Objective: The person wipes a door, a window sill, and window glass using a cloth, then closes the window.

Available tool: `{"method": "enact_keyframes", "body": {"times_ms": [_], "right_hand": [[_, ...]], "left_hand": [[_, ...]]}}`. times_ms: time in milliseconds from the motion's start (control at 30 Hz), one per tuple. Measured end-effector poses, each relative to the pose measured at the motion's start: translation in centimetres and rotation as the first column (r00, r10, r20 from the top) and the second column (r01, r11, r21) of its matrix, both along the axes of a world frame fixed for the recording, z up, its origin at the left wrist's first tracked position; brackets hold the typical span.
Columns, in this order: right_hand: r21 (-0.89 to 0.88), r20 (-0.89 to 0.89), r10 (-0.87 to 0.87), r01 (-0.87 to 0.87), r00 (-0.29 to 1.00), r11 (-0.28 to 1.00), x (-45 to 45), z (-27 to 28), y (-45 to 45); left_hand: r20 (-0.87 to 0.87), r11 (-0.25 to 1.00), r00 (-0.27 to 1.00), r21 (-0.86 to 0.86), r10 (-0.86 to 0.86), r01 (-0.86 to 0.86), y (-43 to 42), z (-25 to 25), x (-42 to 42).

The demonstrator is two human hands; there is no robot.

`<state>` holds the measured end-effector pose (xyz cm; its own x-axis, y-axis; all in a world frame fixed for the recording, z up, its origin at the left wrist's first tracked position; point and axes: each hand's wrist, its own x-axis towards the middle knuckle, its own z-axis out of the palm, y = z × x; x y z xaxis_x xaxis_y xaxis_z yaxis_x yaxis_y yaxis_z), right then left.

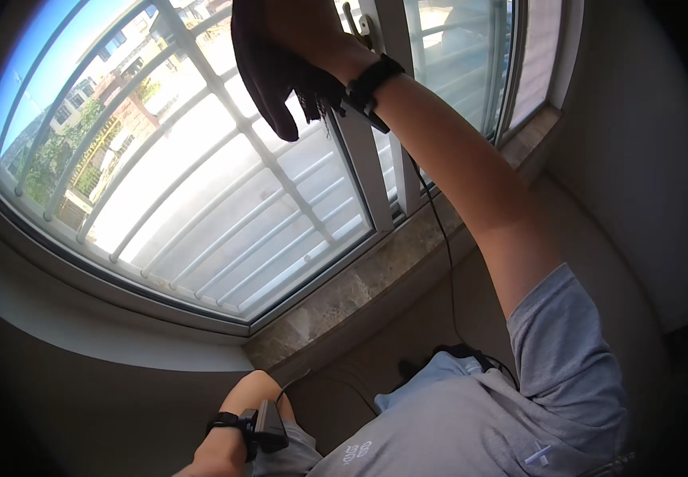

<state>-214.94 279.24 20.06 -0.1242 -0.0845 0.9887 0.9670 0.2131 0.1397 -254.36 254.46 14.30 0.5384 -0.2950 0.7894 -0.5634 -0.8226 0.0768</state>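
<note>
My right hand (pixel 304 36) is raised at the top against the window, with a dark cloth (pixel 268 79) held in it. The cloth hangs down to a point and has a frayed edge; my fingers are hidden in shadow behind it. The barred window pane (pixel 240 199) lies beyond the cloth. A black band with a small device (pixel 372 83) circles my right wrist. Low on the left, my left hand (pixel 205 465) is mostly cut off by the frame's bottom edge, its fingers out of sight. Another band with a black device (pixel 264 429) is on that arm.
A window handle (pixel 365 30) is on the frame right of my right hand. A marble sill (pixel 344 298) runs below the window. From my right wrist a black cable (pixel 449 274) hangs down to my waist. A wall (pixel 638 159) stands at the right.
</note>
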Motion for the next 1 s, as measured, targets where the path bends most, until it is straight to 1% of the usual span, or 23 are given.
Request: {"method": "enact_keyframes", "body": {"times_ms": [33, 67, 100, 133, 167, 200, 233, 267, 333, 367, 400, 433, 567, 600, 667, 733, 800, 867, 933, 967, 1000], "right_hand": [[-0.013, 0.013, -0.053, 0.053, 0.999, 0.998, -0.1, -0.1, 0.0], [-0.021, 0.032, -0.094, 0.095, 0.995, 0.995, 0.3, -0.1, 0.3], [-0.018, 0.03, -0.135, 0.136, 0.99, 0.991, 0.0, -0.1, 0.1], [-0.042, 0.014, -0.101, 0.102, 0.995, 0.994, 0.0, -0.5, 0.2], [0.202, 0.081, -0.12, 0.102, 0.99, 0.974, -0.2, 0.2, -0.1], [0.136, 0.082, -0.137, 0.125, 0.987, 0.983, -0.1, 0.3, -0.3], [0.113, 0.108, -0.147, 0.135, 0.983, 0.984, -0.2, 0.5, -0.4], [0.091, 0.127, -0.159, 0.148, 0.979, 0.985, -0.1, 0.6, -0.5], [0.039, 0.159, -0.243, 0.24, 0.957, 0.97, 0.0, 0.7, -1.1], [0.055, 0.193, -0.28, 0.274, 0.94, 0.96, 0.1, 0.6, -1.7], [0.028, 0.207, -0.319, 0.32, 0.925, 0.947, -0.1, 0.6, -2.5], [0.008, 0.23, -0.341, 0.349, 0.911, 0.937, 0.1, 0.5, -3.1], [0.014, 0.281, -0.419, 0.433, 0.863, 0.901, 2.2, 0.8, -5.8], [0.003, 0.293, -0.432, 0.451, 0.853, 0.892, 3.0, 0.6, -6.6], [-0.058, 0.268, -0.402, 0.431, 0.875, 0.9, 4.7, 0.6, -7.5], [-0.075, 0.256, -0.401, 0.432, 0.879, 0.899, 5.7, 0.9, -8.2], [-0.112, 0.263, -0.377, 0.416, 0.888, 0.903, 5.7, 1.7, -8.9], [-0.094, 0.258, -0.365, 0.399, 0.894, 0.912, 6.3, 2.7, -8.7], [-0.005, 0.251, -0.337, 0.349, 0.908, 0.937, 6.0, 4.3, -8.7], [-0.025, 0.226, -0.299, 0.312, 0.927, 0.95, 6.1, 4.9, -8.9], [-0.044, 0.2, -0.261, 0.275, 0.944, 0.96, 6.3, 5.4, -9.1]], "left_hand": [[-0.051, 1.0, 0.999, -0.024, 0.011, -0.012, 1.4, -0.1, 0.0], [0.004, 0.987, 0.995, -0.126, 0.103, -0.102, 2.5, -0.8, 1.3], [0.171, 0.959, 0.963, -0.228, 0.209, -0.168, 4.7, -1.2, 4.7], [0.194, 0.834, 0.86, -0.415, 0.471, -0.363, 5.3, -1.1, 7.4], [0.145, 0.75, 0.765, -0.374, 0.628, -0.545, 8.0, -0.6, 9.6], [0.145, 0.683, 0.673, -0.278, 0.725, -0.676, 10.6, -0.4, 11.8], [0.01, 0.53, 0.546, -0.258, 0.838, -0.808, 12.6, -0.2, 14.1], [0.081, 0.473, 0.466, -0.176, 0.881, -0.863, 15.0, -0.2, 16.3], [-0.051, 0.295, 0.296, -0.023, 0.954, -0.955, 18.5, -1.0, 19.3], [-0.057, 0.291, 0.29, 0.025, 0.955, -0.956, 19.2, -2.0, 20.1], [-0.063, 0.288, 0.284, 0.07, 0.957, -0.955, 20.3, -2.8, 20.7], [0.066, 0.271, 0.28, 0.123, 0.958, -0.955, 22.1, -4.1, 21.3], [-0.121, 0.278, 0.265, 0.103, 0.957, -0.955, 19.8, -0.2, 18.4], [-0.069, 0.316, 0.314, 0.019, 0.947, -0.948, 20.1, 0.2, 17.7], [-0.049, 0.261, 0.272, -0.171, 0.961, -0.95, 21.0, 1.8, 17.2], [-0.095, 0.317, 0.372, -0.355, 0.924, -0.879, 20.8, 4.2, 16.5], [-0.206, 0.372, 0.543, -0.532, 0.814, -0.761, 18.4, 7.1, 15.5], [-0.054, 0.425, 0.514, -0.49, 0.856, -0.761, 18.0, 8.5, 16.0], [-0.071, 0.435, 0.536, -0.499, 0.841, -0.749, 18.3, 10.6, 16.8], [-0.097, 0.488, 0.662, -0.598, 0.743, -0.636, 14.6, 12.6, 16.1], [0.139, 0.564, 0.642, -0.638, 0.754, -0.525, 17.5, 12.7, 18.9]]}}
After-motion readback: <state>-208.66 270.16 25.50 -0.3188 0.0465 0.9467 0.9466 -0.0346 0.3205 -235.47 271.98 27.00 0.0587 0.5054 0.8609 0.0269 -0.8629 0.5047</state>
